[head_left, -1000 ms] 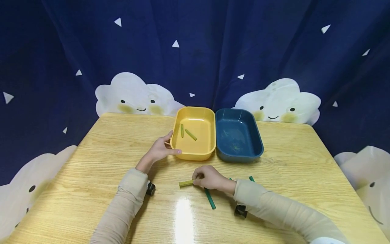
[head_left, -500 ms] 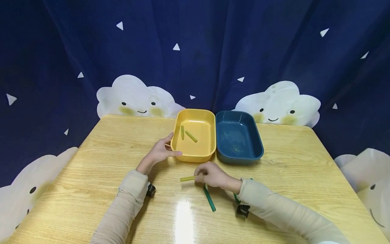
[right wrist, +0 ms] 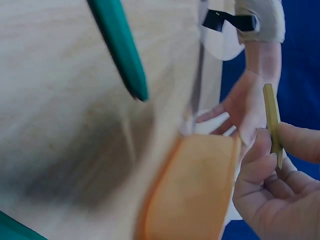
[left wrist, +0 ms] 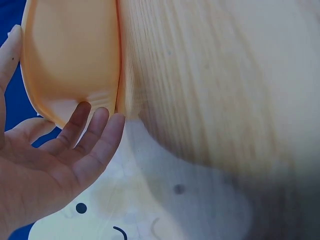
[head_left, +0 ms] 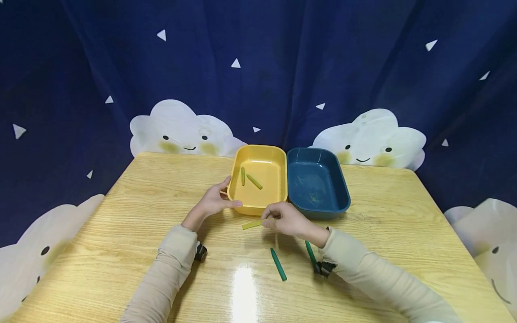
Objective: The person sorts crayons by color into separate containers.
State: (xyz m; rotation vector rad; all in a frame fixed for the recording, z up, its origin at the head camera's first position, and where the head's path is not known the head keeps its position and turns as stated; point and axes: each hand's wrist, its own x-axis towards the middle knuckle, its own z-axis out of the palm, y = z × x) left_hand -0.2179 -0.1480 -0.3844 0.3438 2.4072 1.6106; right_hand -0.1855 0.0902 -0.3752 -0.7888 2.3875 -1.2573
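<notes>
Between thumb and fingertips, my right hand (head_left: 287,220) pinches an olive-yellow crayon (head_left: 251,225), held above the table in front of the yellow bin (head_left: 268,192). The right wrist view shows this crayon (right wrist: 271,112) with its tapered end by the fingers. My left hand (head_left: 209,202) rests against the bin's near left corner, thumb at the front rim and fingers along the left side. In the left wrist view those fingers (left wrist: 92,132) are loosely extended by the wall. Two olive crayons, one upright in view (head_left: 243,176) and one slanted (head_left: 254,181), lie inside the bin.
A dark blue bin (head_left: 317,186) stands against the yellow one's right side. On the wooden table (head_left: 133,211) lie a green crayon (head_left: 278,264) and another green crayon (head_left: 310,252), partly hidden by the right wrist. A navy curtain (head_left: 258,67) hangs behind the table.
My right hand has lifted the olive-yellow crayon off the table and moved it toward the yellow bin, uncovering more of the green crayon below. My left hand stays at the bin's corner.
</notes>
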